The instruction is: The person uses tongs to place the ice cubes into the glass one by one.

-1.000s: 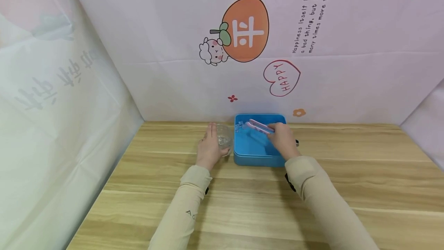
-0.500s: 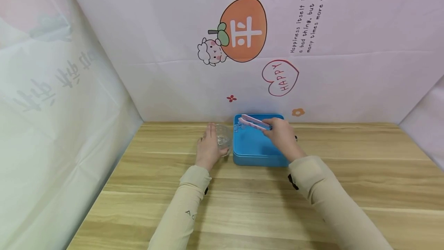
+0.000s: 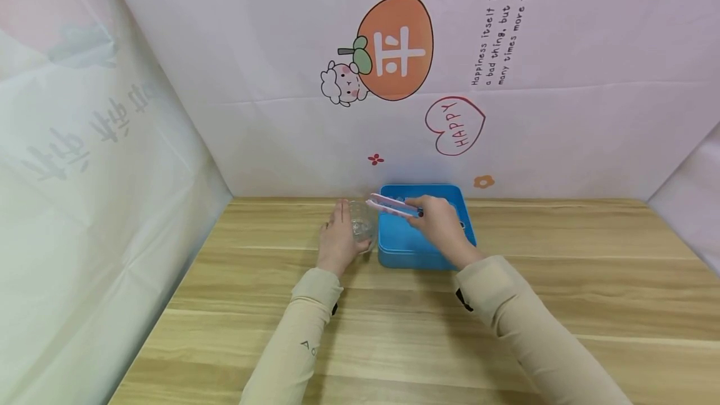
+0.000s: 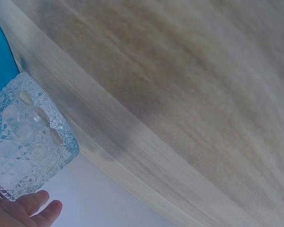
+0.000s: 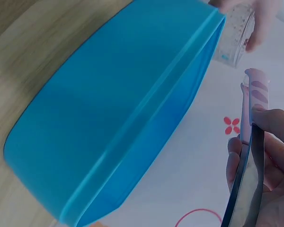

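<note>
A clear cut-glass bowl (image 3: 364, 225) stands on the table just left of a blue box (image 3: 419, 233). My left hand (image 3: 337, 239) holds the bowl, fingers along its left side and thumb at its front; the left wrist view shows the faceted glass bowl (image 4: 31, 137) between thumb and fingertips. My right hand (image 3: 441, 224) grips tongs (image 3: 388, 205) above the box, their pink tips reaching over its left rim toward the bowl. In the right wrist view, a small clear piece shows by the tips of the tongs (image 5: 259, 90). Several small clear pieces lie in the box's back left corner, partly hidden behind the tongs.
The wooden table (image 3: 253, 305) carries the box and bowl near its back edge. Behind them rises a white printed cloth (image 3: 292, 142), and another white cloth (image 3: 112, 205) hangs at the left.
My right hand has carried the tongs left, from over the box's back left corner to its left rim beside the bowl. The left hand and bowl have stayed in place.
</note>
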The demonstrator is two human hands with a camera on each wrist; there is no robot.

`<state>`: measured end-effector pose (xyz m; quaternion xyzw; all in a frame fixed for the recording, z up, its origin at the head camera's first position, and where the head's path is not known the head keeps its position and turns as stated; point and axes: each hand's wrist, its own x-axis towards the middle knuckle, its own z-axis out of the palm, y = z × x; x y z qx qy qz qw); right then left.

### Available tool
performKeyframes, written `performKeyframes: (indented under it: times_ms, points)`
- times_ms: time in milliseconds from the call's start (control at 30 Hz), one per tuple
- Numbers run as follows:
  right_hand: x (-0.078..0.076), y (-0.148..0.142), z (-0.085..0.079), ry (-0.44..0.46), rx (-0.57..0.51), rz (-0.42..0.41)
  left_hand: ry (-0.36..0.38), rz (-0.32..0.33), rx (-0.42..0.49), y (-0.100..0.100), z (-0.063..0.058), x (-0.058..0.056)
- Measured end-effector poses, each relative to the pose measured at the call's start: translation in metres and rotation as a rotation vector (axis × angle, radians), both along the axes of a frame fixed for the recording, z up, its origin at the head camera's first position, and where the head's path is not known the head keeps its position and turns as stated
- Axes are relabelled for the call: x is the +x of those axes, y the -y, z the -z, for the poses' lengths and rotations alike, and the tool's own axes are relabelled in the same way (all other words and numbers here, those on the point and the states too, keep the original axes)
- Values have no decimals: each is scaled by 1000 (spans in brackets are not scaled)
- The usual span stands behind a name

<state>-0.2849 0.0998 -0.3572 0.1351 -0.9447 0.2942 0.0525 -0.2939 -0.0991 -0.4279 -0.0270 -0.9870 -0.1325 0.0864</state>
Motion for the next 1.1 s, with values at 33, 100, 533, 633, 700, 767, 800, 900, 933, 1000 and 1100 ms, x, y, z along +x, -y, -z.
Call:
performKeyframes:
  times_ms: [33, 100, 533, 633, 700, 767, 800, 900, 933, 1000, 1100]
  points:
    - [1, 1, 0, 2, -2, -6, 5, 0, -2, 0, 0, 0]
    - [1, 4, 1, -2, 2, -16, 9, 0, 0, -1, 0, 0]
    - [4, 12, 8, 26, 54, -65, 26, 5, 18, -1, -1, -1]
    - [4, 13, 10, 38, 58, -67, 21, 7, 15, -1, -2, 0]
    - [5, 13, 10, 42, 60, -68, 20, 8, 13, -1, -2, 1]
    - [5, 14, 11, 45, 59, -68, 19, 9, 14, -1, -3, 1]
    - [5, 14, 11, 45, 59, -69, 18, 9, 15, -1, -3, 1]
    - [5, 14, 11, 44, 56, -71, 17, 9, 14, 0, -3, 1]
    - [5, 14, 11, 45, 57, -71, 20, 8, 14, 0, -3, 1]
    - [5, 15, 11, 48, 55, -70, 28, 5, 11, 0, -3, 1]
    - [5, 15, 11, 53, 57, -68, 35, 1, 6, 0, -2, 1]
